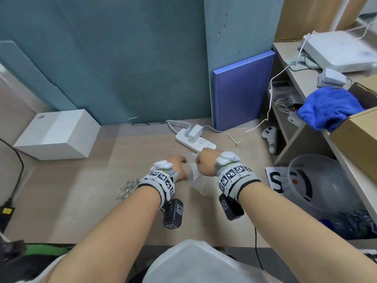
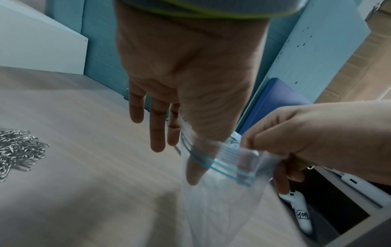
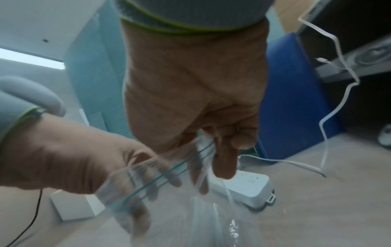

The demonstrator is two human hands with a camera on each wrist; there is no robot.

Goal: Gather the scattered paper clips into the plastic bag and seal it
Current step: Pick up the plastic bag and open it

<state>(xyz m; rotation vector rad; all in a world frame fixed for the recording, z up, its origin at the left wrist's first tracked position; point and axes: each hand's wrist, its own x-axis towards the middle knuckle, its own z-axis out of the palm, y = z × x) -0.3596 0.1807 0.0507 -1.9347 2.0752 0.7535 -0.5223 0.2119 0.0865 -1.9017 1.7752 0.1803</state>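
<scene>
The left hand (image 2: 190, 70) fills the left wrist view, its fingers (image 2: 156, 127) fairly straight, with the thumb pressed against the bag (image 2: 220, 192) near the blue zip strip; it seems to pinch the rim, though the hold is partly hidden. At 3 o'clock the right hand (image 2: 306, 133) has its fingers curled tight round the opposite rim. Both lift the bag just above the desk (image 1: 81, 190). The bag looks empty (nothing shows through the clear film). The clips (image 1: 127, 188) lie heaped on the desk at 9 o'clock of the left wrist, apart from the bag.

Likely the mouth is being pulled open. The thin film could slip from the left thumb, since that pinch looks shallow, and the mouth would fall shut. Once a hand leaves to scoop, the limp bag may sag and spill clips. Clips caught in the zip track would stop the seal.

A clear tub (image 1: 326, 180) stands at 3 o'clock; its contents cannot be made out.
</scene>
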